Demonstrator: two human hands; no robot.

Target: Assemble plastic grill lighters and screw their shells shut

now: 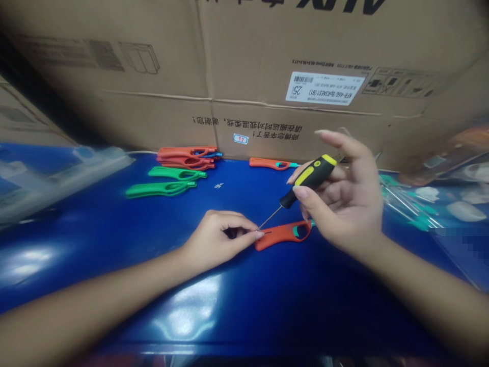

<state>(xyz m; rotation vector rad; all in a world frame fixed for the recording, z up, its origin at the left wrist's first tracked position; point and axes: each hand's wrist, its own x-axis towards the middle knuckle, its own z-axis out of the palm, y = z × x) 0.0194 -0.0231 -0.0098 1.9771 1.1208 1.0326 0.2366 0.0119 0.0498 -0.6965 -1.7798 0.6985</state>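
Observation:
My right hand [349, 196] holds a black and yellow screwdriver [310, 178] by its handle, between thumb and fingers, with the index finger raised off it. The thin shaft slants down to the left. Its tip meets the pinched thumb and fingertip of my left hand [216, 237]; whatever small thing they grip there is too small to make out. Just beneath that pinch, an orange utility lighter [278, 235] with a green trigger lies on the blue table [244, 300]. Its front end passes behind my right thumb and palm.
Orange lighter shells [187, 153] and green lighter shells [168, 188] lie at the back left. Another orange lighter [265, 163] rests by the large cardboard box [160, 117]. Metal rods with green ends [410, 204] are at right, a clear plastic bin [64, 171] at left, and tiny white pieces [219, 185] between.

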